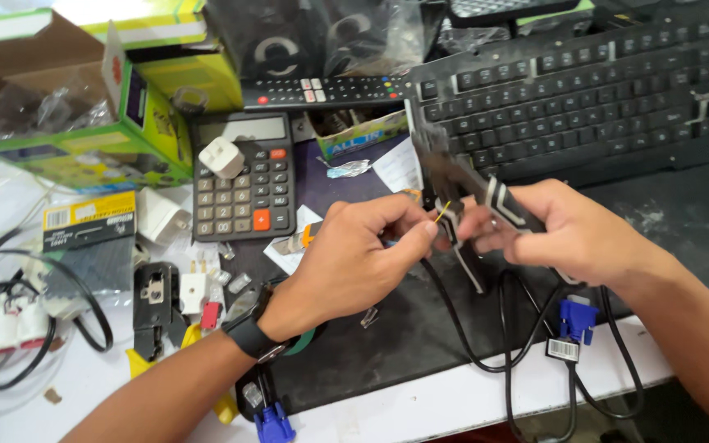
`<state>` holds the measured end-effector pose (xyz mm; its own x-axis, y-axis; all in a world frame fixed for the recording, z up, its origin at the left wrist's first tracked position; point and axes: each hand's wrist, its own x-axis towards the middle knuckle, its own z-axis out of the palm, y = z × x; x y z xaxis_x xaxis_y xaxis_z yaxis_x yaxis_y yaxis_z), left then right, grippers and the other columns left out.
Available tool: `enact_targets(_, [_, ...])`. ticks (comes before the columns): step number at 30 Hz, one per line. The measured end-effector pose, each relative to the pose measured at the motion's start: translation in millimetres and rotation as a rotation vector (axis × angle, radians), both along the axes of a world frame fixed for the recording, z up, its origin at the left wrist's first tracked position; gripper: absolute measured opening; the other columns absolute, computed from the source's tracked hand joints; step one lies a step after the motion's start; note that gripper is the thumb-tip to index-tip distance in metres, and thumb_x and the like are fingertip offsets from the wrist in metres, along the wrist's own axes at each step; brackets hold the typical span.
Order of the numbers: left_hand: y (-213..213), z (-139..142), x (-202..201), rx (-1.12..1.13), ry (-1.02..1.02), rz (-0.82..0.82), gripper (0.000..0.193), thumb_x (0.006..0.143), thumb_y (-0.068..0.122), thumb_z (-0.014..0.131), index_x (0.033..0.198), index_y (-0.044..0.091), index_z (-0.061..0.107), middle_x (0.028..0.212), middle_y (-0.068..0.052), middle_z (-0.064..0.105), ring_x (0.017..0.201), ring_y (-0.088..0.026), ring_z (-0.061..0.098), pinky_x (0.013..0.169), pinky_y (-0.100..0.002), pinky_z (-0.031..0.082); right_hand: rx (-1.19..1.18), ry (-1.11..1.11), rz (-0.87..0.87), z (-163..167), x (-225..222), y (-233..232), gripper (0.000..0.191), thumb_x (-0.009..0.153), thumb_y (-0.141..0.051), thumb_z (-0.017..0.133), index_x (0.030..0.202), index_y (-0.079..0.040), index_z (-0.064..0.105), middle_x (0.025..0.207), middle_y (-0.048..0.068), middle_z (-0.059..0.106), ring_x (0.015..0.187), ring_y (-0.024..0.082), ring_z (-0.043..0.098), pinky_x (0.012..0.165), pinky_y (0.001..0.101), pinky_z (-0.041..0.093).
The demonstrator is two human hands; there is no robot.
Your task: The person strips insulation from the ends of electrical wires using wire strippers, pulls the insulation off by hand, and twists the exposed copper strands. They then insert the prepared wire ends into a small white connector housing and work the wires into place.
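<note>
Pinching a thin yellow wire (445, 208), the left hand (354, 258) meets the right hand (564, 234), which is clamped on a black tool (461, 184) over the dark mat (683, 221). Calculator (244, 176), crimper (153, 308) and boxes (125, 107) crowd the left; the keyboard (601, 90) lies behind, and the white table edge (469, 394) with cables (519, 344) runs just below the hands.

A black hand tool with white-striped handles (486, 201) sits tilted at the centre of the frame, its handles running toward the lower right and its head toward the upper left. A thin yellow wire (443, 210) pokes out beside it, slanting up to the right.
</note>
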<state>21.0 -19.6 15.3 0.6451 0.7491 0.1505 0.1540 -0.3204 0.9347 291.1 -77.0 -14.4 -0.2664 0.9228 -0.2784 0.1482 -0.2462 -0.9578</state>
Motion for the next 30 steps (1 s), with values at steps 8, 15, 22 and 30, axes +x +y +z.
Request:
enact_targets(8, [4.9, 2.7, -1.2, -0.041, 0.046, -0.03, 0.021, 0.091, 0.018, 0.064, 0.082, 0.002, 0.073, 0.068, -0.001, 0.073, 0.057, -0.003, 0.059, 0.051, -0.025, 0.047, -0.066, -0.005, 0.071, -7.6, -0.6, -3.6, 0.036, 0.075, 0.007, 0.059, 0.109, 0.003, 0.071, 0.095, 0.006, 0.069, 0.091, 0.014, 0.061, 0.076, 0.0324, 0.053])
enact_targets(15, [6.2, 4.6, 0.4, -0.162, 0.119, -0.005, 0.021, 0.087, 0.02, 0.063, 0.081, 0.002, 0.074, 0.065, 0.0, 0.074, 0.053, -0.002, 0.054, 0.046, -0.024, 0.043, 0.05, -0.173, 0.137, 2.4, -7.1, -6.3, 0.031, 0.073, 0.004, 0.062, 0.102, -0.001, 0.072, 0.095, 0.005, 0.072, 0.094, 0.013, 0.066, 0.086, 0.032, 0.055])
enact_targets(22, [7.0, 2.7, 1.3, -0.174, 0.107, 0.006, 0.023, 0.088, 0.021, 0.063, 0.081, 0.002, 0.075, 0.066, 0.0, 0.075, 0.053, -0.002, 0.052, 0.045, -0.024, 0.041, 0.063, -0.15, 0.161, 11.0, -17.6, -7.3, 0.027, 0.074, 0.004, 0.061, 0.099, -0.002, 0.069, 0.106, 0.008, 0.078, 0.094, 0.013, 0.064, 0.086, 0.0316, 0.053])
enact_targets(30, [7.9, 0.5, 0.9, -0.19, 0.102, 0.016, 0.026, 0.089, 0.025, 0.064, 0.082, 0.002, 0.076, 0.066, 0.0, 0.075, 0.052, -0.002, 0.052, 0.045, -0.024, 0.041, 0.146, -0.315, 0.167, 17.2, -27.9, -9.7, 0.021, 0.074, 0.003, 0.06, 0.093, -0.004, 0.068, 0.097, 0.007, 0.074, 0.08, 0.012, 0.062, 0.072, 0.0307, 0.054])
